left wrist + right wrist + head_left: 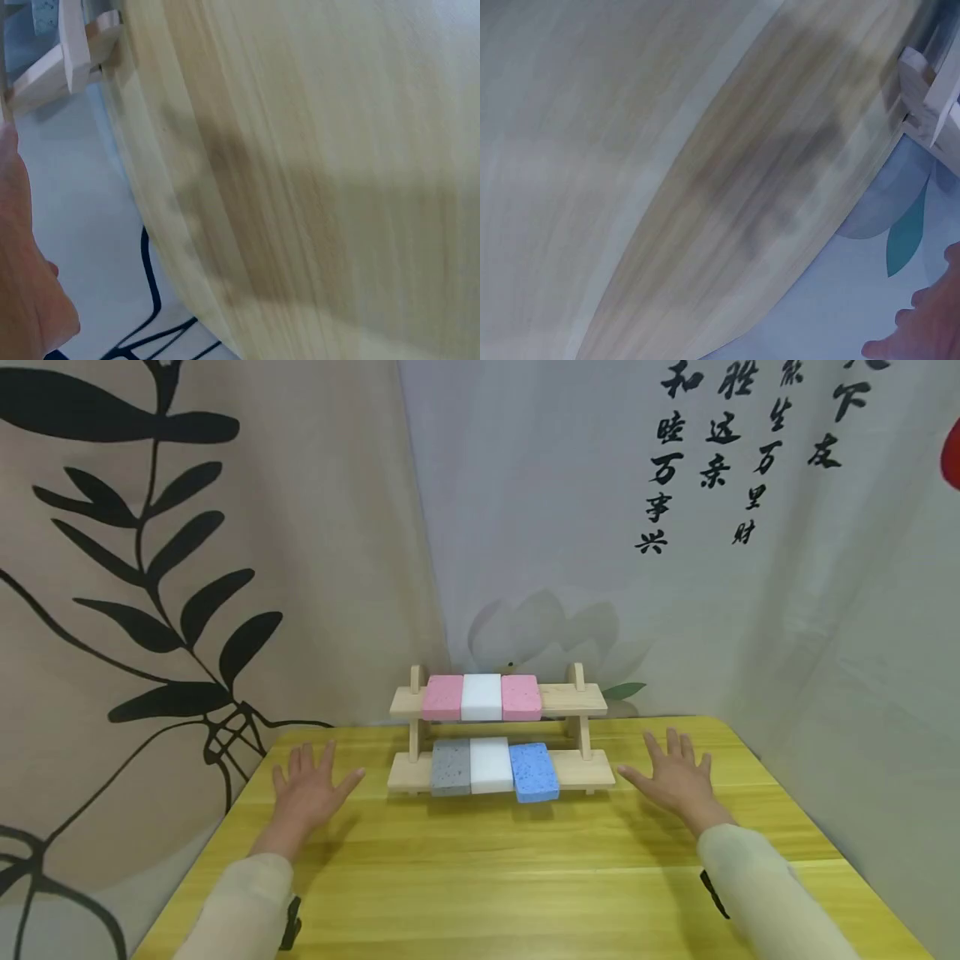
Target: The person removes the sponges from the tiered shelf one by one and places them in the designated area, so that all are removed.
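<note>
A two-tier wooden rack [585, 768] stands near the back of the table. On its upper shelf lie a pink sponge block [443, 697], a white block [481, 697] and another pink block [521, 697], side by side. The lower shelf carries a grey speckled block [451, 767], a white block [491, 766] and a blue block [534, 772], which sits askew and juts past the front edge. My left hand [306, 789] is spread to the left of the rack, holding nothing. To the right of the rack, my right hand [678, 777] is spread too, also without anything in it.
The yellow wood-grain table [487, 893] extends in front of the rack. Behind it hangs a pale cloth [540, 510] with black lettering, and at the left a cloth with a dark plant print [180, 693]. Dark bands are at both wrists.
</note>
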Available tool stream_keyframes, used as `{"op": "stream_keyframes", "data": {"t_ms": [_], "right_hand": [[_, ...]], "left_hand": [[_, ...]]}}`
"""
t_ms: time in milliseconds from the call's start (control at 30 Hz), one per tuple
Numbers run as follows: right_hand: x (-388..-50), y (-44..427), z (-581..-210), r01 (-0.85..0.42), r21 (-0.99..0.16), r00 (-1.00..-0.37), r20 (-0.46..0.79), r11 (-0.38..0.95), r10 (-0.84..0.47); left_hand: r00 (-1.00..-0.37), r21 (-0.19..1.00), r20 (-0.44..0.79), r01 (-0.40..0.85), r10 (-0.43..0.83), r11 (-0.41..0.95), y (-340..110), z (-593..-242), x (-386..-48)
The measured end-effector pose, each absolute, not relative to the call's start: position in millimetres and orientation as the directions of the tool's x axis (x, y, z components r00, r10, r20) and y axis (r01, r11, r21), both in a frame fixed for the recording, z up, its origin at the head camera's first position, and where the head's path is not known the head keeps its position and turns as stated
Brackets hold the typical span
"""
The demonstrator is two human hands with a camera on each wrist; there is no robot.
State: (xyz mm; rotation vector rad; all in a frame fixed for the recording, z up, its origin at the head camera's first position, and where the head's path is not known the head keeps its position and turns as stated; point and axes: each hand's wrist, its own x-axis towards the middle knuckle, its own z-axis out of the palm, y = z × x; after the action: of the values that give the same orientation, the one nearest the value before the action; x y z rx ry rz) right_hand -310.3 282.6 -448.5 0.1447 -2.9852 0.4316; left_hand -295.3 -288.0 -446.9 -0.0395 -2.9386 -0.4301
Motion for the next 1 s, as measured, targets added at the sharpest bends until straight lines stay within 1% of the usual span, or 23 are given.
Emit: {"op": "stream_keyframes", "data": {"t_ms": [267,500,667,1000], "right_hand": [[-313,272,-448,-0.122,-0.289,-0.987,0.136,0.95,-0.085],[-315,259,-444,-0.134,-0.331,-0.984,0.155,0.934,-0.086],[-316,251,-445,-0.135,-0.338,-0.984,0.154,0.931,-0.086],[-317,241,-448,-0.145,-0.379,-0.983,0.159,0.914,-0.09]], "left_hand": [[-0.983,0.309,0.182,0.068,0.012,0.948,-275,-442,-297],[-0.972,0.315,0.236,0.092,0.016,0.945,-262,-432,-301],[-0.971,0.318,0.24,0.093,0.014,0.944,-256,-430,-305],[-0.958,0.404,0.285,0.126,0.006,0.906,-237,-422,-309]]}}
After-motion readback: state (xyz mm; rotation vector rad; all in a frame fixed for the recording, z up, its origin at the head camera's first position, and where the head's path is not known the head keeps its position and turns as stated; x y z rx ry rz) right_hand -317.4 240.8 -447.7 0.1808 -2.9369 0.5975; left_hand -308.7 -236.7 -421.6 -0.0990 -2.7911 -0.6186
